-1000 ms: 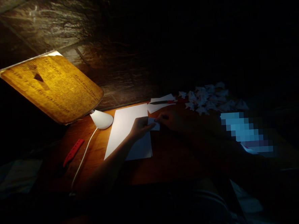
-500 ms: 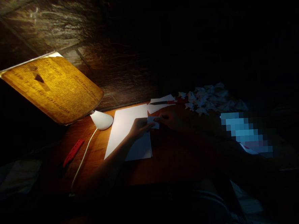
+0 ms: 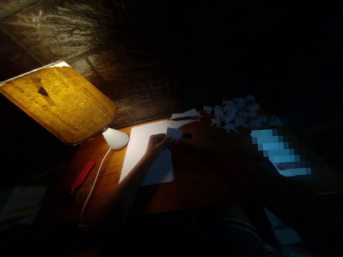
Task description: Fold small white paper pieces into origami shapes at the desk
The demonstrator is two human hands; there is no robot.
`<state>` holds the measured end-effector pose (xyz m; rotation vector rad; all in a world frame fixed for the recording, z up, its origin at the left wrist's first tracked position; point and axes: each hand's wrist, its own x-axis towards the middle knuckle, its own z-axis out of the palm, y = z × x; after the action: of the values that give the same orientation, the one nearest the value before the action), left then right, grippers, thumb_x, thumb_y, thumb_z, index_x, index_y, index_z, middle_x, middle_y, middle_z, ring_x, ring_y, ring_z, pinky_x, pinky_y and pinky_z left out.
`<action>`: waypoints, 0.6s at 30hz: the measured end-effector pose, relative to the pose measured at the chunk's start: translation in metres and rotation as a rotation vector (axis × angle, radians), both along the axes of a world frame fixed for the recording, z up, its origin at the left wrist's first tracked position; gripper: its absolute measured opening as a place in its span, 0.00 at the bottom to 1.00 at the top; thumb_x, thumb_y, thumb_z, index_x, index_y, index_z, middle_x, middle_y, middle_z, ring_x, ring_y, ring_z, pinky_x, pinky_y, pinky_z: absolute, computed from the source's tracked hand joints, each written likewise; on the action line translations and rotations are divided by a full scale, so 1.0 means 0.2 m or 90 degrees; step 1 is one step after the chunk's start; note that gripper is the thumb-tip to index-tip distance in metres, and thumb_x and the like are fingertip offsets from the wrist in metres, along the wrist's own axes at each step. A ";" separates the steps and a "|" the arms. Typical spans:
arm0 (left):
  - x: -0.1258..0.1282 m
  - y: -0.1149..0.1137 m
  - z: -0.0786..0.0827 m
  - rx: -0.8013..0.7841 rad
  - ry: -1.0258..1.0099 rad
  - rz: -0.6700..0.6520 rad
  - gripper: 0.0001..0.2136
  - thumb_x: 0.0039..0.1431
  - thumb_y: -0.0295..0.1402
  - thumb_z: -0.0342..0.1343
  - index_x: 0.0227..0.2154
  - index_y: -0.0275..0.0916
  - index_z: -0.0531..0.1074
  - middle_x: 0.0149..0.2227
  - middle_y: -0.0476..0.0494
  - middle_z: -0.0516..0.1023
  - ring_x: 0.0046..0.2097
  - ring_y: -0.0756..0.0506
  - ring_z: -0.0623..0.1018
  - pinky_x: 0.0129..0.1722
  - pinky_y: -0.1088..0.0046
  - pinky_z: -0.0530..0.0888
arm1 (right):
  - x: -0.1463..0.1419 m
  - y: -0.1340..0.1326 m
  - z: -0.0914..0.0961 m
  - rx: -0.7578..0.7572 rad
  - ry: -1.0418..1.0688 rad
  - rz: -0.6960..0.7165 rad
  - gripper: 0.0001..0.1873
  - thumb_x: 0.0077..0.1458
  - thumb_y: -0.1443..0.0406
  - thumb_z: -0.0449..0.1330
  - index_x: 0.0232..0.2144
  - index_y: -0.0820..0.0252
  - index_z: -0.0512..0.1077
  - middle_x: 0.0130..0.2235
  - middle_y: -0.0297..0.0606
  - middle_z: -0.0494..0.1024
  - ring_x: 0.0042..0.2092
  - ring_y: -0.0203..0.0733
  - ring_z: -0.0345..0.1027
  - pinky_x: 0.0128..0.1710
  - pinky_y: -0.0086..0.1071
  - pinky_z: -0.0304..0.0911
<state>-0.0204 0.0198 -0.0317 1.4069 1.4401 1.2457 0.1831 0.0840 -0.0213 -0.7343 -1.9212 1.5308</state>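
Observation:
A small white piece of paper is held up between my two hands, above the table. My left hand grips its lower left edge, thumb and fingers closed. On its right side my right hand pinches the paper, mostly in shadow. Beneath my left hand and forearm lie large white sheets. Just behind the hands are smaller white sheets with a dark and red long thin tool across them; its kind is too dim to tell.
A lamp with a printed yellow shade and white base stands at left, its white cord running forward. Near it lies a red plug strip-like object. Several folded paper pieces are heaped at back right, near a glowing, pixelated device.
The small paper has been turned and raised slightly, so more of its face shows above my fingers. Both hands keep hold of it and have shifted only a little.

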 end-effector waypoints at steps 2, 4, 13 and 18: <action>0.00 0.00 0.00 -0.006 -0.006 -0.002 0.28 0.49 0.58 0.66 0.18 0.34 0.73 0.16 0.44 0.74 0.18 0.53 0.68 0.18 0.77 0.59 | 0.00 0.00 -0.01 0.011 -0.022 0.016 0.20 0.46 0.50 0.69 0.23 0.61 0.74 0.25 0.34 0.74 0.28 0.36 0.64 0.27 0.30 0.57; 0.00 0.00 -0.01 -0.008 -0.013 -0.012 0.27 0.48 0.58 0.66 0.20 0.33 0.75 0.17 0.43 0.75 0.19 0.52 0.70 0.19 0.77 0.60 | 0.00 0.00 -0.02 0.015 -0.019 0.017 0.17 0.48 0.54 0.68 0.22 0.61 0.73 0.25 0.34 0.74 0.28 0.36 0.64 0.27 0.30 0.56; 0.01 0.01 -0.02 0.007 -0.122 -0.056 0.24 0.39 0.48 0.75 0.31 0.33 0.78 0.29 0.43 0.81 0.30 0.47 0.79 0.29 0.74 0.74 | 0.02 0.03 -0.03 -0.044 -0.026 0.110 0.11 0.47 0.59 0.69 0.27 0.61 0.77 0.29 0.36 0.78 0.32 0.39 0.68 0.32 0.31 0.62; 0.01 0.00 0.00 -0.029 -0.132 -0.057 0.23 0.40 0.46 0.75 0.32 0.33 0.77 0.27 0.46 0.79 0.27 0.50 0.76 0.25 0.77 0.72 | 0.01 0.02 -0.03 0.012 -0.016 0.095 0.14 0.49 0.55 0.69 0.31 0.60 0.78 0.32 0.36 0.79 0.36 0.42 0.69 0.36 0.34 0.63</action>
<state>-0.0192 0.0206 -0.0319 1.2579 1.2441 1.2545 0.1860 0.0875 -0.0268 -0.6175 -2.0465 1.5959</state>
